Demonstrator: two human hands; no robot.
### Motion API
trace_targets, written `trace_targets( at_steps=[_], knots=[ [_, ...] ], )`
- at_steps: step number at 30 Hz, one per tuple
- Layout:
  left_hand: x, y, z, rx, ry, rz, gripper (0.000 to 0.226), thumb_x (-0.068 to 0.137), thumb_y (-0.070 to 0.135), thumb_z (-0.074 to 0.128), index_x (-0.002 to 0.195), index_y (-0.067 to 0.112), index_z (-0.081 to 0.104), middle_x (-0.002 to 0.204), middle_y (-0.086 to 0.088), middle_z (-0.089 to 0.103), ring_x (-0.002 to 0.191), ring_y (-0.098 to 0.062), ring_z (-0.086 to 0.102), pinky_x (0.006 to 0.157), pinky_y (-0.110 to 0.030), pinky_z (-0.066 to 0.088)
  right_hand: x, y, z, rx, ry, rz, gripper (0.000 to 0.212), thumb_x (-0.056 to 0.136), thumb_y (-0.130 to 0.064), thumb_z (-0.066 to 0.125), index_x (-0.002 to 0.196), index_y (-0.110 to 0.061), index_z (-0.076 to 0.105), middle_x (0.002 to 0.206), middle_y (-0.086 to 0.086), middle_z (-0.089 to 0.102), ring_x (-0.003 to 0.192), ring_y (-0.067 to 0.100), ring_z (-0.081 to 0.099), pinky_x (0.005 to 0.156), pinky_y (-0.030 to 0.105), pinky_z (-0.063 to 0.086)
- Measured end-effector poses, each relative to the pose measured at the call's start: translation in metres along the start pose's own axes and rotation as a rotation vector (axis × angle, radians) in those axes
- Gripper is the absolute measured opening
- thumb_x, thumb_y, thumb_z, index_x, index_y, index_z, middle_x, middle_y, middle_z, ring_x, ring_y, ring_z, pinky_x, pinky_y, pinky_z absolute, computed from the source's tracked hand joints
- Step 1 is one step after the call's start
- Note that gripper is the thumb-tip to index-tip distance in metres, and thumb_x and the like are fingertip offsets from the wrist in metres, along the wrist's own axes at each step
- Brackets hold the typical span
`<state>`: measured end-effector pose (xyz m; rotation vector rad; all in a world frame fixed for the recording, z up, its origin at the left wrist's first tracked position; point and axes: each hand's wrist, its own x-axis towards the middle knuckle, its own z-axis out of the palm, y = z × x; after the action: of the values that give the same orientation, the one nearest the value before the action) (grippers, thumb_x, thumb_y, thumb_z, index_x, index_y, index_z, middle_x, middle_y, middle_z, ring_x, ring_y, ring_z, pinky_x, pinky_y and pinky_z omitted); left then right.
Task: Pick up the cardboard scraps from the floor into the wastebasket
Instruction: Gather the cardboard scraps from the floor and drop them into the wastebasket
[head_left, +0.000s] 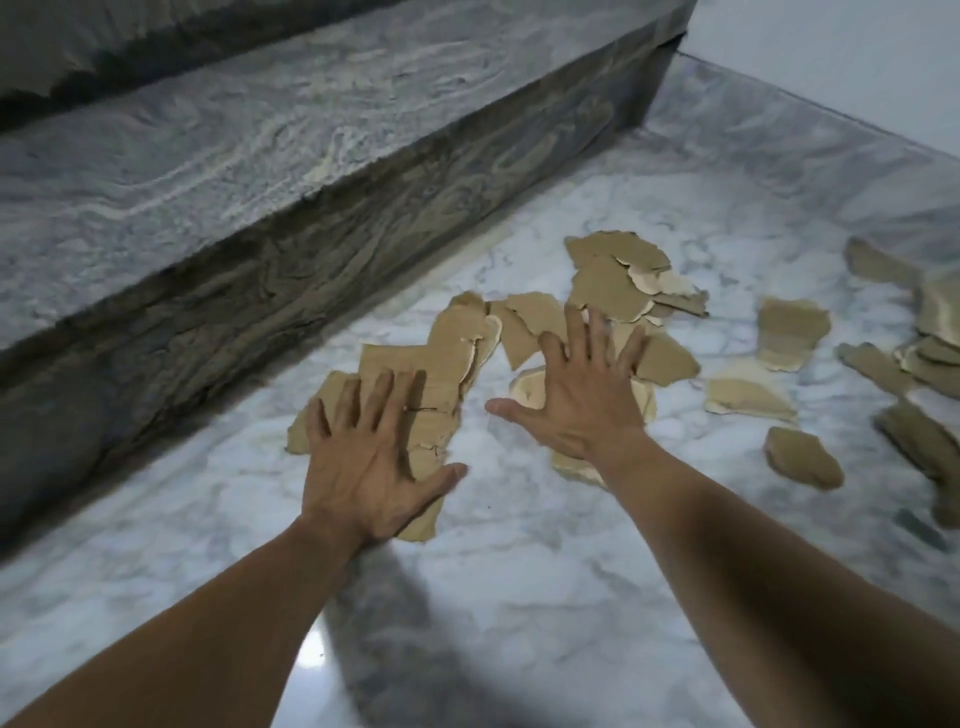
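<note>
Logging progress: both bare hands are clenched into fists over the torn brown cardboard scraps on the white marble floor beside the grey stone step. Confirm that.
Wrong on one point: neither hand is a fist. The head view shows the left hand and right hand with fingers spread straight over the torn brown cardboard scraps on the white marble floor beside the grey stone step.

The left hand (363, 467) covers part of the big cardboard scrap (431, 364) under it; the right hand (576, 400) hides part of the scrap pile (613, 280). The scraps by the right edge (935, 312) are blurry and cut off; both arms (208, 623) run off the bottom; the stone step (260, 171) runs off the left side.
</note>
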<state>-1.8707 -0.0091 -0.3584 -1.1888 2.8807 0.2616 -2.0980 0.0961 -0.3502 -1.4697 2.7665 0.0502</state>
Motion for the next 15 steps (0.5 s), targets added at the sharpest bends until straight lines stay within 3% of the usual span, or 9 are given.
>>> trace_targets(
  at_steps=[2,5,7,9,10,12,13,15],
  knots=[
    [0.0,0.0,-0.005,0.017,0.036,0.021,0.111,0.073,0.097,0.027,0.161,0.033,0.011,0.162,-0.002,0.032,0.146,-0.034,0.027,0.114,-0.059,0.02,0.012,0.004,-0.001,0.05,-0.033,0.026,0.119,0.065,-0.104,0.011,0.16,-0.032,0.009,0.168,0.011,-0.016,0.152,0.038,-0.019,0.108,0.079,-0.009],
    [0.0,0.001,-0.01,0.081,0.082,0.055,0.101,0.072,0.096,0.031,0.152,0.034,0.038,0.139,-0.004,0.049,0.125,-0.032,0.041,0.098,-0.051,0.031,0.033,0.006,-0.004,0.12,-0.113,0.09,0.105,0.064,-0.105,0.008,0.154,-0.055,-0.01,0.168,0.007,-0.018,0.151,0.045,-0.017,0.105,0.082,-0.01],
    [0.001,0.0,-0.008,0.067,0.129,0.108,0.095,0.071,0.096,0.034,0.139,0.031,0.053,0.128,-0.005,0.051,0.119,-0.031,0.042,0.097,-0.05,0.032,0.044,0.007,0.0,0.13,-0.175,0.12,0.1,0.064,-0.104,0.004,0.153,-0.059,-0.004,0.17,0.005,-0.004,0.152,0.045,-0.007,0.107,0.081,-0.007],
    [0.009,0.0,-0.005,0.053,0.159,0.184,0.096,0.068,0.097,0.038,0.127,0.024,0.057,0.135,-0.01,0.047,0.135,-0.035,0.034,0.109,-0.06,0.023,0.043,0.009,0.006,0.112,-0.112,0.118,0.093,0.071,-0.099,0.008,0.153,-0.056,0.012,0.167,0.005,0.016,0.151,0.041,0.01,0.112,0.076,0.004],
    [0.017,0.002,-0.005,0.047,0.131,0.202,0.102,0.066,0.098,0.039,0.131,0.02,0.052,0.149,-0.015,0.037,0.148,-0.038,0.019,0.114,-0.066,0.011,0.039,0.008,0.009,0.099,-0.037,0.117,0.087,0.076,-0.095,0.013,0.151,-0.052,0.024,0.16,0.004,0.029,0.147,0.039,0.022,0.112,0.071,0.014],
    [0.038,0.008,-0.007,0.011,-0.009,0.178,0.124,0.06,0.103,0.039,0.147,0.014,0.032,0.169,-0.012,-0.002,0.154,-0.038,-0.011,0.117,-0.069,-0.003,0.03,0.007,0.014,0.093,0.093,0.121,0.076,0.081,-0.089,0.023,0.138,-0.043,0.043,0.142,0.003,0.048,0.128,0.036,0.042,0.105,0.059,0.03],
    [0.049,0.012,-0.007,0.0,-0.062,0.162,0.132,0.057,0.105,0.037,0.152,0.015,0.023,0.169,-0.009,-0.013,0.155,-0.037,-0.01,0.118,-0.066,-0.001,0.025,0.007,0.017,0.096,0.14,0.13,0.072,0.082,-0.086,0.029,0.132,-0.039,0.049,0.134,0.004,0.053,0.12,0.036,0.047,0.099,0.054,0.034],
    [0.067,0.02,-0.007,0.012,-0.042,0.157,0.136,0.053,0.108,0.029,0.157,0.022,0.013,0.17,-0.007,0.001,0.151,-0.036,0.01,0.117,-0.059,0.014,0.013,0.007,0.022,0.104,0.216,0.158,0.068,0.082,-0.081,0.038,0.128,-0.031,0.053,0.123,0.006,0.059,0.11,0.036,0.053,0.093,0.05,0.038]
  ],
)
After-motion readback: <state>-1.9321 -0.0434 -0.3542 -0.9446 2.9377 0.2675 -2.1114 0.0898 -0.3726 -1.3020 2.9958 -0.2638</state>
